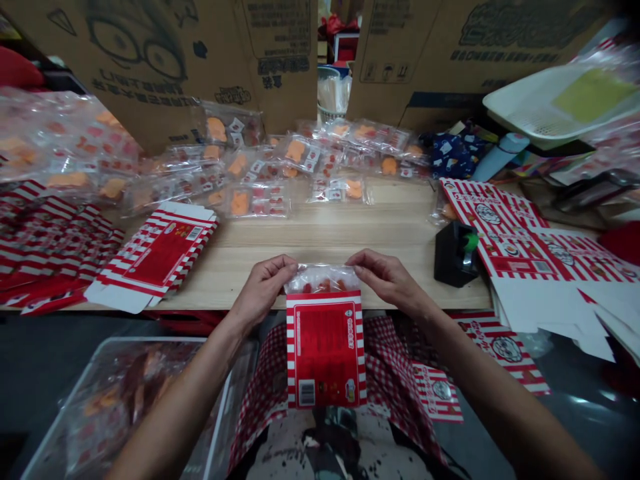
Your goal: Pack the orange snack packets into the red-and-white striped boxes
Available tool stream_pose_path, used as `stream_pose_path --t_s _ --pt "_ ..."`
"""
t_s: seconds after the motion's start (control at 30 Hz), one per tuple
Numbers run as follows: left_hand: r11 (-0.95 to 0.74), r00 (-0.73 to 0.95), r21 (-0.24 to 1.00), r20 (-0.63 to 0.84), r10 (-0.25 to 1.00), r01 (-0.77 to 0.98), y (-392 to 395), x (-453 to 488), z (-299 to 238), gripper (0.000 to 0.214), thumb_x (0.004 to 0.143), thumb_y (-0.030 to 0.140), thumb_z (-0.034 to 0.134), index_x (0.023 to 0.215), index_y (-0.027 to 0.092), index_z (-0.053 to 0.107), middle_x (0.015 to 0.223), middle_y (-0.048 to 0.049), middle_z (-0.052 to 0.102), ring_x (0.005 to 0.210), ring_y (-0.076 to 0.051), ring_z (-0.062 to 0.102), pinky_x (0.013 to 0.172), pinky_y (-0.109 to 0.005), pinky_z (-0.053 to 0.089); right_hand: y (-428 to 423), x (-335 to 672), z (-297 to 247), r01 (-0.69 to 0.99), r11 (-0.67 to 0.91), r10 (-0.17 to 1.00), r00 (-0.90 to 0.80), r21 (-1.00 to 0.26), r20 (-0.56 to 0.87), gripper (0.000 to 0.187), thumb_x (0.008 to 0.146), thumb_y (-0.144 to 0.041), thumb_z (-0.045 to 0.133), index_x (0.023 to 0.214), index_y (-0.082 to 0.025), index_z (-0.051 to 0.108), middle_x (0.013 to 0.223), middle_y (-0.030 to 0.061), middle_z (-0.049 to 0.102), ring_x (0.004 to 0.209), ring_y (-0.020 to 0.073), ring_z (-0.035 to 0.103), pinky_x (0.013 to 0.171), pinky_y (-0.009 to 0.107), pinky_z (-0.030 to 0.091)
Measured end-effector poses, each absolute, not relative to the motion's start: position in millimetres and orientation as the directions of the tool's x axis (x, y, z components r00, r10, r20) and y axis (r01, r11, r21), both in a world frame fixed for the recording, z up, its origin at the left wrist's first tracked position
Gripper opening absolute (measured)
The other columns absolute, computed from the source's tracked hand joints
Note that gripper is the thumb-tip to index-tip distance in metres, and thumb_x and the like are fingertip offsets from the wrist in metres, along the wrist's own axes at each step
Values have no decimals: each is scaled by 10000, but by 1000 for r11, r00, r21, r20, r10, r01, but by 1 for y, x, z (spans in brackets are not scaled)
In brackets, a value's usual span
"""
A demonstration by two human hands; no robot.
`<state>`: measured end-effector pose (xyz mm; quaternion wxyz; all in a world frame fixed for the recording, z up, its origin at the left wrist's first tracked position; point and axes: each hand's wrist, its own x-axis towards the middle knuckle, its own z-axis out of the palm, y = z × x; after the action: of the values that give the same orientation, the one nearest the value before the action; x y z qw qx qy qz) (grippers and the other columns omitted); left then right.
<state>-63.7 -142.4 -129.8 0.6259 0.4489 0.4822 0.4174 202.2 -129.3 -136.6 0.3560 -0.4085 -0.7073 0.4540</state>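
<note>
A clear plastic bag with small reddish-brown pieces inside stretches between my hands at the table's front edge. My left hand pinches its upper left corner, and my right hand pinches the upper right one. Below the bag's top strip hangs a red box with white-striped borders and a barcode, held over my lap. The bag's lower part is hidden by the box; whether it lies inside or behind cannot be made out.
Several filled clear packets lie across the back of the table. Left is a striped box with white flaps; right, a black tape dispenser and flat striped cartons. A clear bin of packets stands below left. Cardboard boxes wall the back.
</note>
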Motion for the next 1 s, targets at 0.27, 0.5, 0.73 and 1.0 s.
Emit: stream_pose_path --t_s 0.27,0.5,0.73,1.0 --pt "166 342 982 -187 921 90 -150 -71 -126 255 852 382 724 980 162 729 913 -33 703 776 -122 599 730 -229 442 -124 212 -132 315 463 760 -621 -829 189 172 944 -180 525 1042 -179 666 1027 76 663 905 177 625 789 321 481" --pt "60 361 978 -131 923 200 -152 -71 -122 254 845 389 727 915 147 697 816 -17 663 688 -113 548 640 -225 412 -124 214 -132 217 362 727 -674 -907 129 207 991 -266 515 1003 -178 702 1067 75 644 962 179 622 854 334 485" --pt "-214 526 939 43 849 268 -161 -68 -124 265 953 352 582 803 165 693 820 -28 642 757 -140 569 708 -266 468 -128 213 -128 208 266 651 -759 -941 16 309 981 -328 548 760 -168 691 1106 63 612 994 196 595 899 369 466" --pt "-362 29 931 361 932 36 -150 -53 -77 570 831 247 770 1289 249 430 970 -28 669 759 -153 689 672 -269 589 -153 189 -108 -66 262 951 -153 -963 269 419 998 -296 542 1379 -357 377 1206 44 631 945 180 644 829 367 548"
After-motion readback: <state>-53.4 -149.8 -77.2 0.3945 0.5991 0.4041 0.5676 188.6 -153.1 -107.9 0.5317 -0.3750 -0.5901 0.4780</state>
